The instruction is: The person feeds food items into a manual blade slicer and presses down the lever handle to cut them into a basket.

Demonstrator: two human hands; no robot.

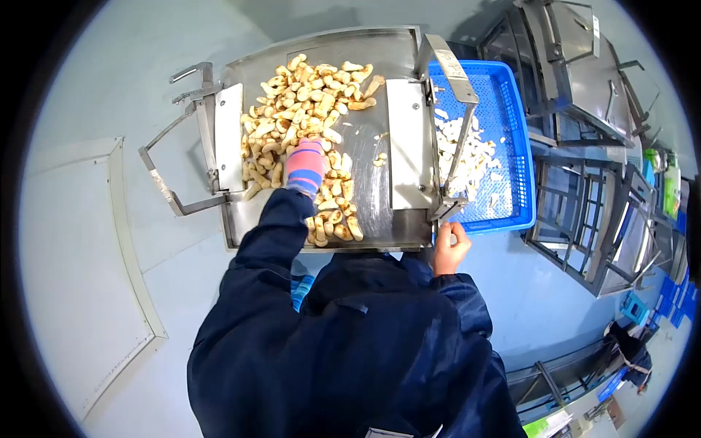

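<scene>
My left hand, in a pink and blue striped glove, reaches into the pile of pale brown mushrooms on the steel tray table; its fingertips are hidden among them. My bare right hand is closed at the table's right front corner, by the lower end of the hinged metal blade arm. What it grips is hidden. White cutting boards lie at the left and right of the tray. Beyond the right board, a blue basket holds sliced white pieces.
A second metal blade arm juts out past the table's left edge. Steel racks stand at the right, beyond the basket. Part of another person shows at the far lower right. A pale panel is at the left.
</scene>
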